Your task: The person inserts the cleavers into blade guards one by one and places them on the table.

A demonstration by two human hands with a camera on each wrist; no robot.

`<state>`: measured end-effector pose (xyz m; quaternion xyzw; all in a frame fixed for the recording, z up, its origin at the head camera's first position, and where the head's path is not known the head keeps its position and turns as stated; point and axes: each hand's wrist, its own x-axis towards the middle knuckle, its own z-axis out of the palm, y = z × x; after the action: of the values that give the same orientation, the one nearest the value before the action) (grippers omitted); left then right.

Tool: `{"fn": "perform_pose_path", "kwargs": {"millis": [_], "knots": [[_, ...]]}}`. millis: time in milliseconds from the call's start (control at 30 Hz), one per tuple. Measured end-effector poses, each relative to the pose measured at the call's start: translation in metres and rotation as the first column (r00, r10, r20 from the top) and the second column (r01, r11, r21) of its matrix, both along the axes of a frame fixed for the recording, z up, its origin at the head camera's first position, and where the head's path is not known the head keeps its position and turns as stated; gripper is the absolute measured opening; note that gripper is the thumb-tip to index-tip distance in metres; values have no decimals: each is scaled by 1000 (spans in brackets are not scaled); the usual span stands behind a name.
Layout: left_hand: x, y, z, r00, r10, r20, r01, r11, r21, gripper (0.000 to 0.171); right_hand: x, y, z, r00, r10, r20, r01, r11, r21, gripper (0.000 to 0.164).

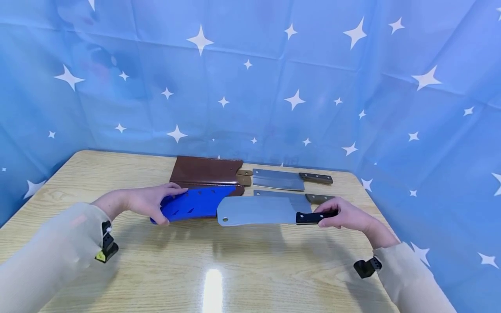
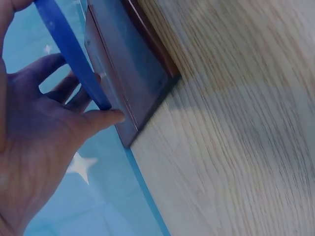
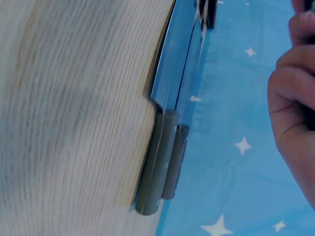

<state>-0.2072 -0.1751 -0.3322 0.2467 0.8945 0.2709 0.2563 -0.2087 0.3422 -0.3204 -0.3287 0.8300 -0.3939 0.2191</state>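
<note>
My left hand (image 1: 150, 201) grips the closed end of a blue slotted blade sheath (image 1: 199, 202), thumb below and fingers above. In the left wrist view the sheath (image 2: 74, 54) appears edge-on between thumb and fingers. With its fingers round the black handle (image 1: 309, 218), my right hand (image 1: 344, 213) holds a broad cleaver (image 1: 258, 211) level above the table. The blade's front end, with a small hole near its corner, overlaps the sheath's right end in the head view. Only part of the right hand (image 3: 295, 88) shows at the edge of the right wrist view.
Behind the blue sheath lie brown leather sheaths (image 1: 205, 169) with tan straps. To their right, two more cleavers (image 1: 278, 179) lie on the wood-grain table (image 1: 250, 269), handles pointing right; the held cleaver partly hides the nearer one. A blue star-patterned curtain (image 1: 250, 87) hangs behind.
</note>
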Motion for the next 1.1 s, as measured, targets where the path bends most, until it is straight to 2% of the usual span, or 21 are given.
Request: {"fn": "perform_pose_path", "kwargs": {"millis": [200, 433, 567, 733, 867, 933, 1000, 1100], "knots": [[1, 8, 3, 1000, -22, 5, 22, 1000, 0, 98, -3, 5, -4, 998, -59, -21, 59, 998, 26, 18], [2, 10, 5, 1000, -7, 4, 7, 1000, -14, 99, -5, 5, -6, 996, -91, -18, 91, 995, 26, 19], [3, 12, 5, 1000, -5, 3, 5, 1000, -4, 101, -3, 3, -6, 991, -129, -32, 131, 989, 72, 22], [4, 16, 5, 999, -24, -45, 24, 1000, 9, 101, 1, -1, -5, 990, -134, -52, 139, 984, 112, 22], [5, 20, 5, 998, -33, -57, 33, 999, 10, 100, 0, -5, -5, 996, -80, -25, 82, 993, 86, 23], [6, 21, 4, 999, -26, -43, 27, 1000, 6, 99, -2, -5, -6, 998, -60, 25, 59, 997, 59, 25], [7, 21, 2, 999, -17, -30, 17, 1000, 10, 99, -3, -2, -7, 995, -60, 84, 59, 998, 20, 26], [8, 20, 0, 1000, -10, -28, 11, 1000, 22, 99, -5, 6, -9, 979, -93, 181, 103, 994, -48, 29]]}}
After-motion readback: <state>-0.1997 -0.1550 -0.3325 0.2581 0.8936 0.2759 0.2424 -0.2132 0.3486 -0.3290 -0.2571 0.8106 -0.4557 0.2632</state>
